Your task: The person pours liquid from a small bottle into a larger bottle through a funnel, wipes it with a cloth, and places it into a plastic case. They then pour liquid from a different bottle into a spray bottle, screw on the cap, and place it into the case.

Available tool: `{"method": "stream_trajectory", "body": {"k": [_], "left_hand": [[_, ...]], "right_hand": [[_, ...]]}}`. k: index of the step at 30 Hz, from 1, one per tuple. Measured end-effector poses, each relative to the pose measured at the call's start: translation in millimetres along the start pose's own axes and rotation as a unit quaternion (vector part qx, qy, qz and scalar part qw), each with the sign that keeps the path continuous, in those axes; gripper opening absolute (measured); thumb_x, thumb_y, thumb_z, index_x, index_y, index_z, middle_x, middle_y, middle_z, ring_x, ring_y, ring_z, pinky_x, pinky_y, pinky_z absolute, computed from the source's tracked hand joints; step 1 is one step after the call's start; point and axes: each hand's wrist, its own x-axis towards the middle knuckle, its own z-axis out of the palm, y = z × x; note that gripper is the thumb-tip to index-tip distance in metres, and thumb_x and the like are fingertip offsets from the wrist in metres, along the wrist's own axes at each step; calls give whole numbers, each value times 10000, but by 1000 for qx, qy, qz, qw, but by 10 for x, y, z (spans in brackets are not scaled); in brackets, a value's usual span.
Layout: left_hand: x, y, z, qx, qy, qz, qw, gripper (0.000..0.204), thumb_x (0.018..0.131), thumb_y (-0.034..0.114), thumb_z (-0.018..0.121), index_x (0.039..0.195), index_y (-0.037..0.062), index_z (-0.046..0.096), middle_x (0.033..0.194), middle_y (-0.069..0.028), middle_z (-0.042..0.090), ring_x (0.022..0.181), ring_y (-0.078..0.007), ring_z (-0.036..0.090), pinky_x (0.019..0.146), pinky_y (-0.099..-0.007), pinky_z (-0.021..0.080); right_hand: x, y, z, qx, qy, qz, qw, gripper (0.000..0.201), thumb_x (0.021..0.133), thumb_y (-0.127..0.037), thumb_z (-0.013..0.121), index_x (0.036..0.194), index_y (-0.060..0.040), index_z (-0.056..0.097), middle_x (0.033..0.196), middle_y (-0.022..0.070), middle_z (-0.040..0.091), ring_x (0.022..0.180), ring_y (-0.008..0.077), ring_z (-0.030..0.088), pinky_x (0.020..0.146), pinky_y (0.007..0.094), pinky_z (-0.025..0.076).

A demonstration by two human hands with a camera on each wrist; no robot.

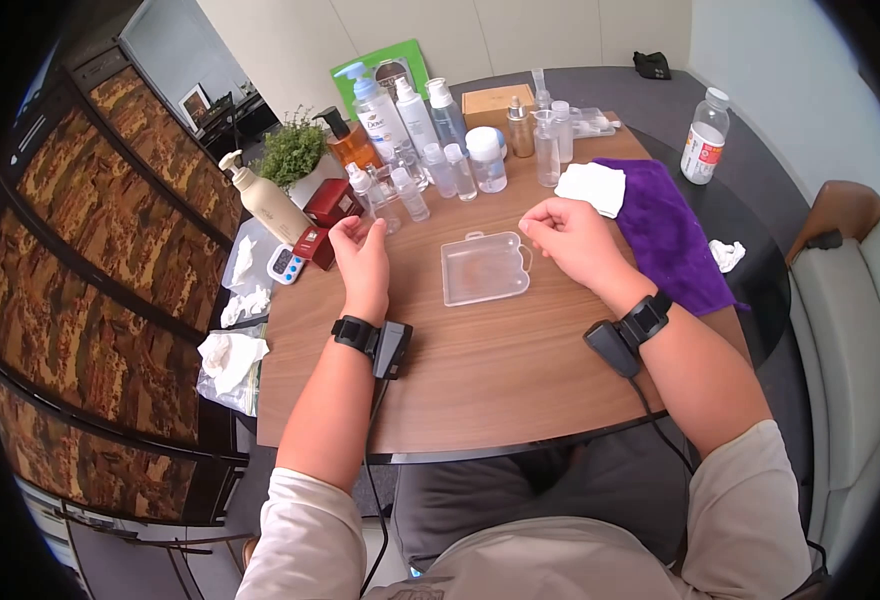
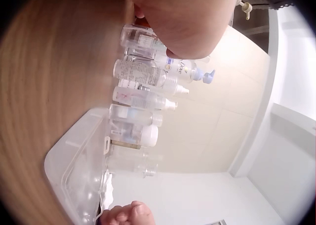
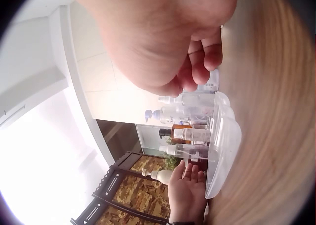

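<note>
A clear, shallow plastic case lies on the wooden table between the two hands; its edge also shows in the left wrist view. The left hand is left of the case, beside two small red boxes, with fingers loosely bent and nothing visible in them. Just off the case's upper right corner is the right hand, its fingers curled and thumb near the index fingertip. No object can be made out in its grasp. In the right wrist view, the left palm faces the case.
Pump bottles, small clear bottles and a plant crowd the table's far side. A white cloth and a purple towel lie at right. At left are a beige pump bottle and a timer.
</note>
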Motion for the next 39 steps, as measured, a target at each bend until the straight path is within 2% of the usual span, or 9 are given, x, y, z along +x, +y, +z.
{"method": "stream_trajectory", "body": {"k": [5, 11, 15, 19, 21, 23, 26, 35, 39], "left_hand": [[7, 41, -8, -96, -52, 48, 993, 107, 1019, 80, 664, 1091, 80, 585, 922, 45, 572, 813, -43, 492, 693, -221, 377], [36, -47, -6, -110, -91, 69, 987, 113, 1033, 75, 658, 1124, 86, 591, 861, 83, 521, 761, -15, 434, 661, -206, 337], [-9, 22, 20, -124, -104, 60, 985, 133, 1027, 69, 662, 1142, 71, 595, 842, 90, 498, 753, -14, 419, 658, -203, 332], [-23, 59, 16, -94, -101, 69, 988, 156, 991, 62, 682, 1122, 33, 603, 767, 79, 475, 697, -28, 434, 621, -231, 360], [-30, 59, 28, -80, -124, 83, 986, 150, 995, 62, 673, 1124, 30, 604, 765, 78, 481, 696, -28, 440, 621, -232, 365], [-17, 26, 50, -92, -131, 77, 984, 147, 996, 63, 671, 1123, 30, 605, 761, 77, 480, 691, -30, 440, 618, -235, 367], [-21, 37, 64, -87, -143, 80, 983, 143, 995, 62, 668, 1121, 28, 609, 755, 74, 480, 687, -35, 442, 616, -238, 372], [-8, -45, 60, -82, -167, 101, 977, 165, 991, 78, 680, 1140, 27, 629, 760, 62, 513, 704, -48, 477, 642, -248, 408], [32, -53, 47, -58, -160, 117, 978, 165, 989, 84, 688, 1135, 21, 642, 764, 64, 522, 700, -43, 478, 636, -240, 404]], "right_hand": [[6, 1, 13, -58, 21, -51, 997, 171, 954, -172, 739, 971, -3, 756, 771, 59, 732, 701, 130, 668, 670, 301, 540], [-52, -467, -383, -201, 67, -121, 970, 160, 914, -169, 717, 950, -17, 752, 807, 140, 756, 742, 263, 738, 698, 369, 576], [-117, -769, -981, -476, 154, -38, 865, 183, 864, -168, 648, 930, -50, 771, 925, 212, 752, 899, 427, 726, 807, 495, 588], [-380, -786, -1714, -631, 67, 156, 757, 295, 862, -175, 693, 1139, -125, 780, 1071, 160, 768, 1063, 359, 732, 902, 464, 594], [-515, -662, -2034, -659, -22, 231, 715, 578, 818, -44, 732, 1380, -172, 690, 1381, 171, 659, 1223, 351, 674, 1016, 436, 570], [-684, -620, -2160, -633, -82, 272, 720, 710, 797, -26, 771, 1471, -195, 626, 1444, 175, 598, 1279, 367, 632, 1069, 429, 545], [-859, -321, -2324, -540, -88, 173, 819, 791, 768, -104, 848, 1509, -211, 593, 1405, 179, 594, 1284, 377, 610, 1082, 428, 521], [-845, 31, -2412, -565, -115, 92, 812, 564, 761, -171, 846, 1301, -98, 701, 1170, 207, 740, 1139, 382, 691, 984, 443, 552], [-852, -74, -2394, -553, -77, 166, 813, 539, 743, -197, 854, 1234, -61, 675, 1109, 188, 759, 1018, 337, 731, 871, 420, 577]]}}
